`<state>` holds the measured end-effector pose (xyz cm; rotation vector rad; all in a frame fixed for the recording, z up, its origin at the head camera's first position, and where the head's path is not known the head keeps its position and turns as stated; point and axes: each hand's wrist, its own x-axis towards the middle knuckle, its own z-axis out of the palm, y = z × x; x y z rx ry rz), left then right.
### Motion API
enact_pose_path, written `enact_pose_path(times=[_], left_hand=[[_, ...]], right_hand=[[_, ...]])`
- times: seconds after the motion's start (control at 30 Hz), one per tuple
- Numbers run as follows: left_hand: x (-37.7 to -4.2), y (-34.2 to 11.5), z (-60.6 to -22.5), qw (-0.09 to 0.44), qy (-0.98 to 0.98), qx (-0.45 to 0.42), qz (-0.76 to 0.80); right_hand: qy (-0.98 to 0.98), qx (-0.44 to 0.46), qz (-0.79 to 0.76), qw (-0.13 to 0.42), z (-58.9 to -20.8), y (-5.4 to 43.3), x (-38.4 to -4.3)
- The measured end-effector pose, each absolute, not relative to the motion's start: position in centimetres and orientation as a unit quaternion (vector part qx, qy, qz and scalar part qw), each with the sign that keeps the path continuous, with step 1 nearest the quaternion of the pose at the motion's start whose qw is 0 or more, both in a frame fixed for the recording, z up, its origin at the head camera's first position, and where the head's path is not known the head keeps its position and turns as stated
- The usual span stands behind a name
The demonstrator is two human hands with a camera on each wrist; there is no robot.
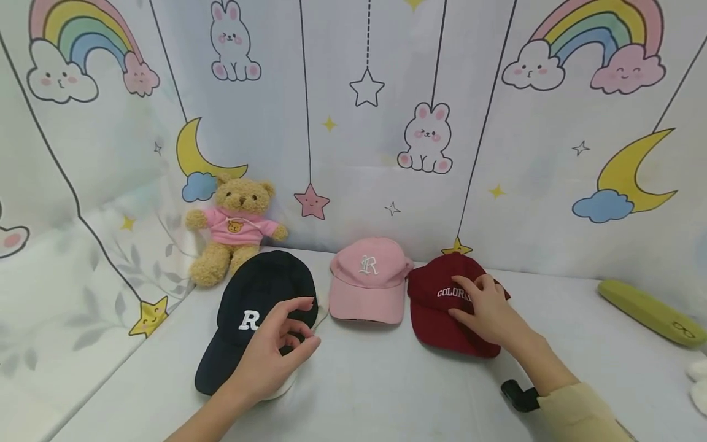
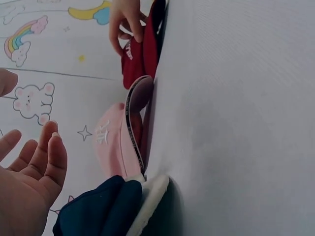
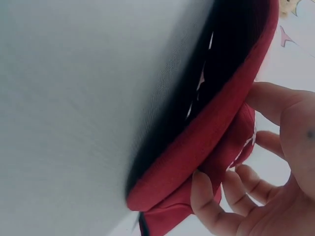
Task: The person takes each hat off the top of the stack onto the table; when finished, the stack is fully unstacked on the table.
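A teddy bear (image 1: 234, 230) in a pink top sits at the far left of the white tabletop (image 1: 386, 393), against the wall with rainbows and bunnies. Just right of it and nearer lies a dark blue cap (image 1: 251, 307) with a white R on the front. The left hand (image 1: 273, 356) hangs just over the brim of this cap. Its grip is loose and open, with the fingers bent a little, and it holds nothing. A bit of white stuff peeks out from under the blue cap.

In the middle, a little farther back, lies a pink cap (image 1: 367, 279) with a white letter on it. It sits just beside the blue cap.

Right of that lies a dark red cap (image 1: 442, 307) with white letters. The right hand (image 1: 488, 313) rests on top of it, thumb at the brim and fingers spread on the crown; the grip looks light.

Far right, well apart from the caps, lies a long green case (image 1: 652, 310)
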<state>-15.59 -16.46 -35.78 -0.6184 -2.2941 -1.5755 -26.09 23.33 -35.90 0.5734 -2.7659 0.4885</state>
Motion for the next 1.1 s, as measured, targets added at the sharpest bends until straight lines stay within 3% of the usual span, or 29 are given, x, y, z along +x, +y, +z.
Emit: enact_pose_path(times=[0.3, 1.1], left_hand=[[-15.5, -17.6, -36.6, 0.192, -0.784, -0.259, -0.53], [-14.9, -19.9, -36.7, 0.239, -0.793, -0.234, -0.509]], right_hand=[[-0.953, 0.203, 0.169, 0.148, -36.0, 23.3, -27.4], [-0.957, 0.194, 0.17, 0.133, -36.1, 23.4, -29.9]])
